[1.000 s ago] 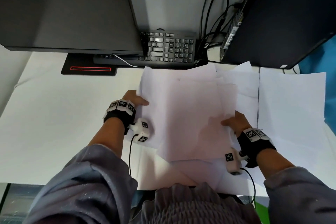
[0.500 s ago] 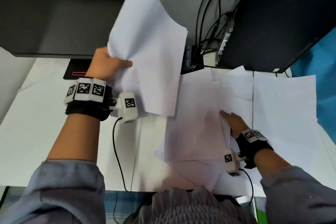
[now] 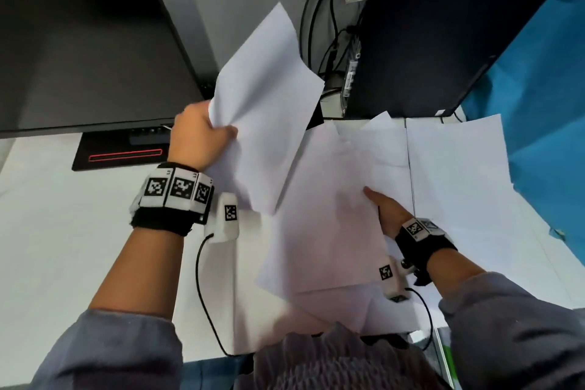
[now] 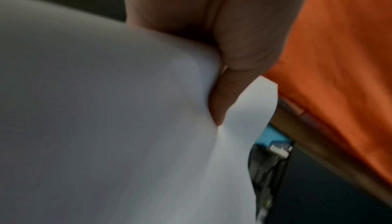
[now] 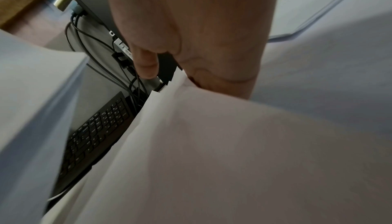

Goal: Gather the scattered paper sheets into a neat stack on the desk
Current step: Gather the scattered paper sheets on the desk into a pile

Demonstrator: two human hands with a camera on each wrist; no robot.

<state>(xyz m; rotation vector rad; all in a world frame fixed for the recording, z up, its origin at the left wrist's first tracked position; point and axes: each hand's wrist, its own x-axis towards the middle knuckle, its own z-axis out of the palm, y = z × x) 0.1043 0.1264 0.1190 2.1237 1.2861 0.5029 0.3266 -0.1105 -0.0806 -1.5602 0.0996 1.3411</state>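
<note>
Several white paper sheets lie overlapped on the white desk (image 3: 63, 247). My left hand (image 3: 218, 136) is raised above the desk and pinches the left edge of one lifted sheet (image 3: 266, 98); in the left wrist view the thumb (image 4: 222, 93) presses into this sheet (image 4: 106, 127). My right hand (image 3: 384, 209) holds the right edge of a large sheet (image 3: 326, 231) on top of the pile, its fingers hidden beneath. In the right wrist view that sheet (image 5: 212, 152) runs into the palm of the right hand (image 5: 191, 51). Another sheet (image 3: 452, 174) lies flat further right.
A dark monitor (image 3: 79, 41) and its base (image 3: 120, 155) stand at the back left. A second dark screen (image 3: 427, 35) with cables (image 3: 332, 41) stands at the back right. A black keyboard (image 5: 95, 127) lies behind the pile. A blue panel (image 3: 538, 104) borders the right.
My left hand has picked a sheet off the pile, lifted it and carried it to the right. The right hand has stayed at the right edge of the pile.
</note>
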